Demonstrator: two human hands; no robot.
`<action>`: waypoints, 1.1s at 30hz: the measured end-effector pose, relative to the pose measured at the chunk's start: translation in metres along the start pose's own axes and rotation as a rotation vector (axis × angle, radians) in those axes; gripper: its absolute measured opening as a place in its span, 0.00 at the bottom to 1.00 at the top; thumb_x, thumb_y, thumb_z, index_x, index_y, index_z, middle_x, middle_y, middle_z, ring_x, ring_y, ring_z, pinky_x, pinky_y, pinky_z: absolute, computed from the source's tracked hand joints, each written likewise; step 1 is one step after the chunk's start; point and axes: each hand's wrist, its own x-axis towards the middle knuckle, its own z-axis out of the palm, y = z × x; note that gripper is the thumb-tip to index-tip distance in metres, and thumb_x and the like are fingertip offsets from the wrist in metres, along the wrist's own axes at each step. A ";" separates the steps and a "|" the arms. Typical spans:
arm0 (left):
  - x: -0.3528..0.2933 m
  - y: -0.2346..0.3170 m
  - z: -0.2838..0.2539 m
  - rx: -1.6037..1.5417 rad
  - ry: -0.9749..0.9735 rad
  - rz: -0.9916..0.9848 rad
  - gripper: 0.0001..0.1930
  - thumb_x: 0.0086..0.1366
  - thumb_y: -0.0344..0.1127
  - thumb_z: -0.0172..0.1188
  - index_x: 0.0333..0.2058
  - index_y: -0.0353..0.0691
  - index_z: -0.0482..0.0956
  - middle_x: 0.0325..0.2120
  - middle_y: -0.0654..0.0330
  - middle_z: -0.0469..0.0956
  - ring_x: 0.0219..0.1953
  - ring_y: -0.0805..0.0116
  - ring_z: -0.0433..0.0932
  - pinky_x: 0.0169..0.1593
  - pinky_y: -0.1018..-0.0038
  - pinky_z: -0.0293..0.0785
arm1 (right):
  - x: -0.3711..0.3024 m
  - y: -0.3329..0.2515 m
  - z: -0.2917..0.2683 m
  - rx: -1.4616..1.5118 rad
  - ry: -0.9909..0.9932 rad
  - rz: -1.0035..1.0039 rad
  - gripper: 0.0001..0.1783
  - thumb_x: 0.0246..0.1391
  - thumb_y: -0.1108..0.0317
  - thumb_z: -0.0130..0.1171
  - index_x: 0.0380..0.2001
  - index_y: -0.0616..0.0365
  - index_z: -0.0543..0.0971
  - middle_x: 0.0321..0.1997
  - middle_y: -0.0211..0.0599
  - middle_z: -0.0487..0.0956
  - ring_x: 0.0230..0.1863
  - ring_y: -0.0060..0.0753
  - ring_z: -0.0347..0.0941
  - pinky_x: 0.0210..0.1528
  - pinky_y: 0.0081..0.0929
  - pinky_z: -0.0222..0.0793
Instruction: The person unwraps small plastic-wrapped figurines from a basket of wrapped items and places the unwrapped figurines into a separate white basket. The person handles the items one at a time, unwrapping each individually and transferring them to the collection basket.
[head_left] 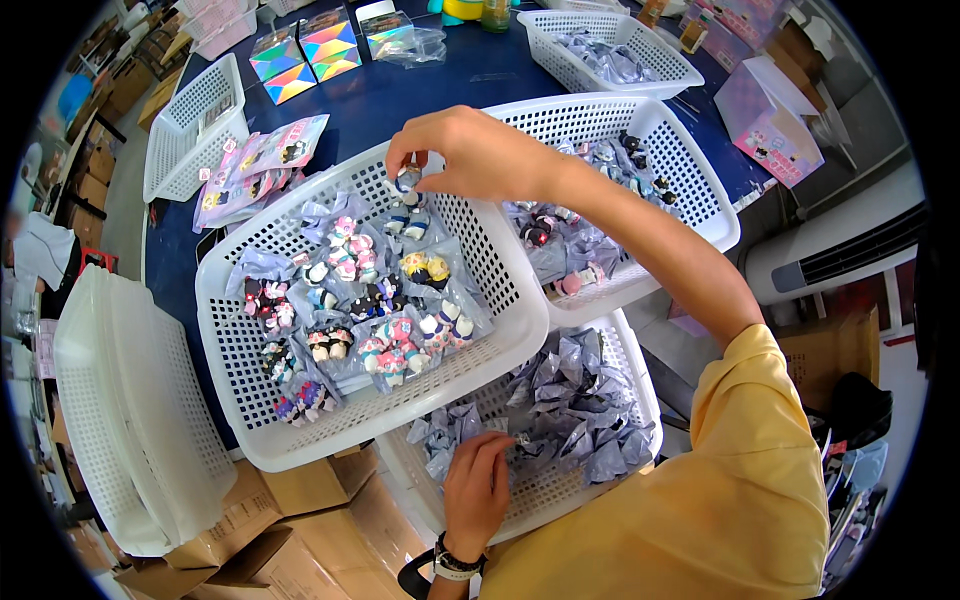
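My right hand (475,155) is closed, pinching a small grey and white figurine (408,182) above the far side of a white perforated basket (375,432). Inside that basket lie several small figurines (350,250) in pink, black, yellow and white, among grey plastic bags. Lower down, my left hand (476,495) reaches over a second white basket (645,385) heaped with crumpled grey plastic bags (575,395). Its fingers are drawn together at the edge of one grey bag (520,443); the exact grip is partly hidden.
Another white basket (715,200) with bagged figurines sits right of the first. Stacked white baskets (110,400) stand at the left, above cardboard boxes (340,520). On the blue table (440,85) are pink packages (275,150), colourful boxes (330,45) and a far basket (670,85).
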 end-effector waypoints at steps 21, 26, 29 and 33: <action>0.000 -0.005 0.001 0.011 -0.001 0.035 0.13 0.68 0.18 0.62 0.50 0.35 0.84 0.49 0.50 0.84 0.51 0.46 0.83 0.54 0.58 0.80 | 0.007 0.015 0.008 0.036 -0.039 0.022 0.15 0.54 0.69 0.74 0.46 0.55 0.86 0.44 0.40 0.89 0.47 0.44 0.88 0.52 0.43 0.81; -0.001 -0.005 0.001 0.008 -0.005 0.030 0.14 0.68 0.18 0.62 0.50 0.35 0.84 0.49 0.50 0.84 0.51 0.46 0.83 0.55 0.58 0.80 | 0.009 0.008 0.015 -0.058 -0.139 0.017 0.14 0.55 0.72 0.73 0.45 0.57 0.85 0.44 0.39 0.89 0.48 0.44 0.87 0.51 0.42 0.81; 0.000 -0.004 0.001 0.014 -0.005 0.025 0.14 0.68 0.18 0.62 0.50 0.36 0.84 0.49 0.51 0.84 0.52 0.46 0.83 0.55 0.58 0.80 | 0.010 0.004 0.022 -0.186 -0.231 -0.027 0.13 0.55 0.73 0.73 0.44 0.58 0.84 0.42 0.39 0.88 0.47 0.45 0.86 0.50 0.44 0.81; 0.000 -0.004 0.002 0.014 -0.010 0.022 0.14 0.68 0.18 0.62 0.50 0.36 0.84 0.49 0.51 0.84 0.52 0.46 0.83 0.55 0.57 0.80 | 0.013 0.013 0.038 -0.308 -0.225 -0.137 0.10 0.54 0.73 0.72 0.40 0.58 0.84 0.40 0.38 0.86 0.48 0.46 0.84 0.48 0.48 0.80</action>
